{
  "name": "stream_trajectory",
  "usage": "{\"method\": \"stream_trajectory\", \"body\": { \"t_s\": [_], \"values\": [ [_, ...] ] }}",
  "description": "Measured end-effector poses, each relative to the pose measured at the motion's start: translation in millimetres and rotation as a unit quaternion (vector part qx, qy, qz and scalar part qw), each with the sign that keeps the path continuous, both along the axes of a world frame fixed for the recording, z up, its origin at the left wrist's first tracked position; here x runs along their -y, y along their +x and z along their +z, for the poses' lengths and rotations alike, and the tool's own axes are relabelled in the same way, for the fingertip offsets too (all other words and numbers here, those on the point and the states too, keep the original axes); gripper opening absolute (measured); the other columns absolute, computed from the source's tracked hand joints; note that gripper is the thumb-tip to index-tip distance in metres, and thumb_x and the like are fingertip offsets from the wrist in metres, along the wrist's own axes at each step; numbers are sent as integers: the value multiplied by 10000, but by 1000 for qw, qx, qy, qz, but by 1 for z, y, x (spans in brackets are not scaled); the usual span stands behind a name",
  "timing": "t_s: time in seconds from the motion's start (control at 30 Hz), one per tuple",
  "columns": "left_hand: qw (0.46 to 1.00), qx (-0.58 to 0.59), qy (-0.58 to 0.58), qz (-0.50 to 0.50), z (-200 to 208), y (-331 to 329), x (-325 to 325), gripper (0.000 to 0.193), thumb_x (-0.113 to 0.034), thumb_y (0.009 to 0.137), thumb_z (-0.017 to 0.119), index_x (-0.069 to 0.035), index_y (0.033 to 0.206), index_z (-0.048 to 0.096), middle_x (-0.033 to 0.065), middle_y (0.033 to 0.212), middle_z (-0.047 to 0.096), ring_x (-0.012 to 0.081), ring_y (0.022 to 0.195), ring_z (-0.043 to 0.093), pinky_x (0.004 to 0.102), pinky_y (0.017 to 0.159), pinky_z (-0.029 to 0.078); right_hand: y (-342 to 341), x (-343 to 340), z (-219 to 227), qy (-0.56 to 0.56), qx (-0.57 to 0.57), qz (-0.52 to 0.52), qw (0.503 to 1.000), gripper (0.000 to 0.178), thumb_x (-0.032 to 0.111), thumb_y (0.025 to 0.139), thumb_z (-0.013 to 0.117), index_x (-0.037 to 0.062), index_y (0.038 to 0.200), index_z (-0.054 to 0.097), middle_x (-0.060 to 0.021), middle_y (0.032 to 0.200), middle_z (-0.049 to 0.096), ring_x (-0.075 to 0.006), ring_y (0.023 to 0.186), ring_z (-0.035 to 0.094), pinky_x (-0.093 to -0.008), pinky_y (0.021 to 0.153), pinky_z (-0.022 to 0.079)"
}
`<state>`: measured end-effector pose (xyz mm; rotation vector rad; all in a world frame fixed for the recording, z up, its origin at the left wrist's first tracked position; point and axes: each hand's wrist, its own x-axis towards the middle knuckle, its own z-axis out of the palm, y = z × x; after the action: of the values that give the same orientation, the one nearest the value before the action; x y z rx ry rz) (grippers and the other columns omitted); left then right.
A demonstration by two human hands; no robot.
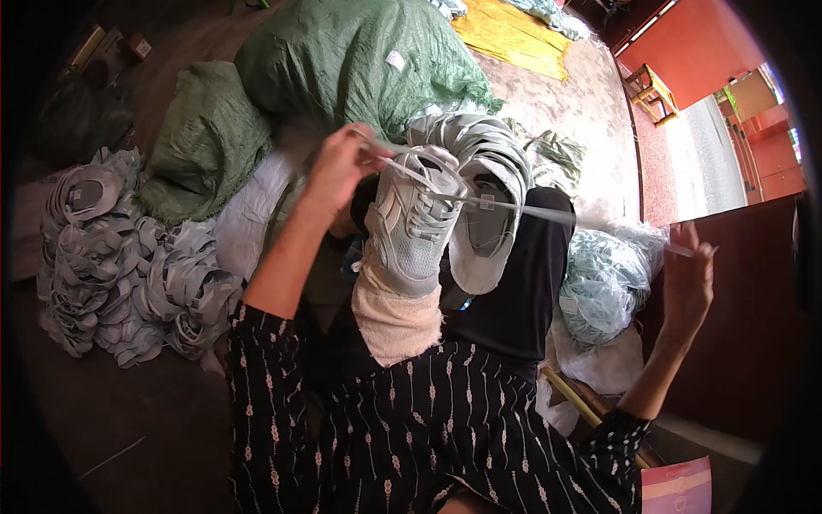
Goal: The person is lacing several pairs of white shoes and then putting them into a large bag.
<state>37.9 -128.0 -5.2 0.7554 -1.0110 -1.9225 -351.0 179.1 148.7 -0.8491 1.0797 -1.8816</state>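
A pale grey sneaker (409, 224) rests over my lap, its heel end on a cream towel (396, 317). Part of its lacing is threaded through the eyelets. At the upper left of the sneaker, my left hand (341, 163) pinches one end of the white shoelace (548, 212). Far out to the right, my right hand (687, 278) has its fingers closed on the other end, and the lace stretches across between shoe and hand. Right beside the sneaker lies a nested stack of grey shoe uppers (485, 244), curving away behind it.
Heaps of grey shoe uppers (111, 265) lie at left. Large green sacks (342, 64) stand ahead. A clear plastic bag of pale bundles (604, 287) sits right of my knee, near a dark red panel (736, 308). Farther off are a yellow cloth (514, 34) and a wooden stool (655, 92).
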Motion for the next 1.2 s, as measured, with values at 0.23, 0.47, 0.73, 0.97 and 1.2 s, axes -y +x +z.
{"method": "stream_trajectory", "body": {
  "t_s": [0.23, 0.47, 0.73, 0.97, 1.2],
  "values": [
    [992, -31, 63, 106, -21, 91, 75, 180, -229, 939, 491, -58, 931, 542, 139, 897, 642, 272, 934, 619, 342, 696, 505, 70, -17, -88, 135, 11, 68, 988, 140, 165, 873, 588, 27, 862, 563, 12, 563, 463, -66, 427, 396, -190, 407, 352],
    [969, -62, 94, 218, 9, 164, 101, 173, -202, 950, 465, -55, 974, 552, 98, 900, 622, 189, 814, 601, 251, 602, 473, 160, 93, -105, 219, -129, 162, 954, 129, 123, 896, 570, -3, 868, 569, -15, 626, 551, -71, 518, 493, -207, 481, 407],
    [951, 94, 10, 294, -3, 202, 49, 261, -265, 960, 465, -34, 1032, 563, 6, 758, 529, 54, 450, 326, 207, 391, 254, 176, 140, -144, 241, -141, 114, 953, 159, 114, 896, 555, -18, 812, 581, -24, 633, 574, -70, 528, 513, -219, 496, 433],
    [908, 306, -57, 280, -11, 148, 10, 217, -227, 883, 557, -64, 1013, 618, 14, 737, 587, 18, 445, 301, 195, 396, 216, 170, 148, -137, 312, -118, 174, 927, 179, 180, 881, 566, 17, 809, 585, -9, 654, 578, -69, 531, 509, -210, 501, 424],
    [923, 312, -214, 70, 12, 41, -32, 152, -119, 898, 526, -33, 984, 617, 38, 805, 636, 59, 618, 530, 194, 563, 444, 176, 151, -144, 247, -415, -6, 875, 173, 148, 829, 592, -12, 773, 558, -137, 646, 599, -240, 526, 584, -325, 519, 470]
  ]
}}
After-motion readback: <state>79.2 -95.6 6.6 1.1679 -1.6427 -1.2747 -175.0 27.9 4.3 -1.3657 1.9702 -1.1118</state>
